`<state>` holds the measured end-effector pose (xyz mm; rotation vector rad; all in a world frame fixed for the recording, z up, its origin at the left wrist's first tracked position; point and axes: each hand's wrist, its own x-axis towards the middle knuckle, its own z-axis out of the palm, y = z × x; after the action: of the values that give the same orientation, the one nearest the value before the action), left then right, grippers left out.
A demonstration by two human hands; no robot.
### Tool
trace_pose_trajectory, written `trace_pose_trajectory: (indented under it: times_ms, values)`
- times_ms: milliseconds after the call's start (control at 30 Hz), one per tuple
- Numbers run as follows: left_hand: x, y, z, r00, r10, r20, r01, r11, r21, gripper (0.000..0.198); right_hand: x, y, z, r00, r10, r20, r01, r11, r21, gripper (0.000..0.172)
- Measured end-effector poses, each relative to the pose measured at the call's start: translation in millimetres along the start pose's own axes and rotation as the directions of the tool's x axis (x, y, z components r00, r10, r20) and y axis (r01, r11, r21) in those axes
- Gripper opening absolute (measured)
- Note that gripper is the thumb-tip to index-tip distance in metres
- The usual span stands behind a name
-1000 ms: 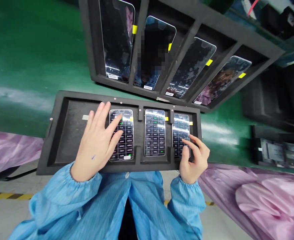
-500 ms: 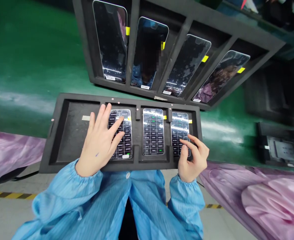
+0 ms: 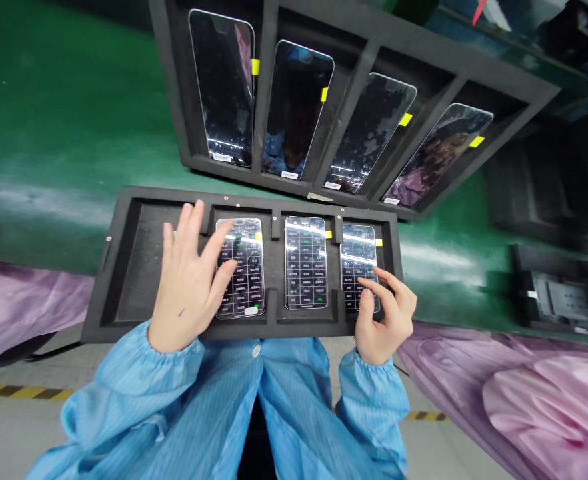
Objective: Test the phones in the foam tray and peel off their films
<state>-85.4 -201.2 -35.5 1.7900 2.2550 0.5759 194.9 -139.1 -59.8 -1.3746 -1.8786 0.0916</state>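
3 glass-faced phones (image 3: 305,263), screens gridded with keys, lie in separate recesses of a black foam tray (image 3: 124,267), lower centre. Left hand (image 3: 187,280): open, released, shifted left and spread wider than earlier, fingertips over the 1st phone (image 3: 240,268). Right hand (image 3: 384,313): fingers curled on the 3rd phone (image 3: 358,268); grip cannot be told. Upper centre: black foam rack (image 3: 374,37) holding 4 dark phones (image 3: 294,107). Below: ribbed blue sleeves (image 3: 124,373). Upper left: glossy green floor (image 3: 64,113).
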Motion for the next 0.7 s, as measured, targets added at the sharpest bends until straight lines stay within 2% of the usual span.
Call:
trace_pose_trajectory:
  times_ms: [67, 167, 300, 367, 467, 567, 633, 700]
  values:
    - [-7.6, -4.8, -7.5, 0.999, -0.045, -0.030, 0.044, 0.998, -0.050, 0.051, 3.0, -4.5, -2.1, 0.999, -0.020, 0.025, 0.019, 1.000, 0.014, 0.016]
    - [-21.4, -15.1, -13.2, 0.993, -0.114, -0.021, 0.112, 0.992, -0.064, 0.051, 9.6, -16.8, -4.0, 0.991, -0.077, 0.110, 0.071, 0.996, 0.058, 0.019]
    - [-35.5, -27.6, -8.8, 0.983, -0.181, 0.001, 0.181, 0.980, -0.082, 0.048, 14.1, -43.6, 1.9, 0.936, -0.222, 0.274, 0.182, 0.969, 0.164, 0.024]
    - [-38.0, -31.0, -5.0, 0.980, -0.196, 0.024, 0.197, 0.974, -0.108, 0.048, 11.4, -59.7, 9.7, 0.869, -0.341, 0.359, 0.263, 0.932, 0.250, 0.025]
    - [-36.0, -33.4, -2.2, 0.978, -0.200, 0.064, 0.207, 0.967, -0.146, 0.051, 2.0, -82.1, 25.0, 0.721, -0.532, 0.445, 0.392, 0.842, 0.371, 0.030]
    - [-30.6, -34.5, -2.5, 0.978, -0.189, 0.088, 0.202, 0.963, -0.177, 0.052, -7.6, -96.6, 39.6, 0.586, -0.655, 0.478, 0.506, 0.756, 0.415, 0.032]
    - [-27.4, -35.1, -3.3, 0.979, -0.182, 0.097, 0.198, 0.962, -0.190, 0.052, -11.3, -100.7, 46.4, 0.529, -0.682, 0.505, 0.553, 0.728, 0.405, 0.030]
    - [-25.5, -35.6, -3.7, 0.979, -0.179, 0.101, 0.196, 0.959, -0.204, 0.052, -12.9, -101.4, 50.1, 0.516, -0.684, 0.515, 0.567, 0.724, 0.394, 0.028]
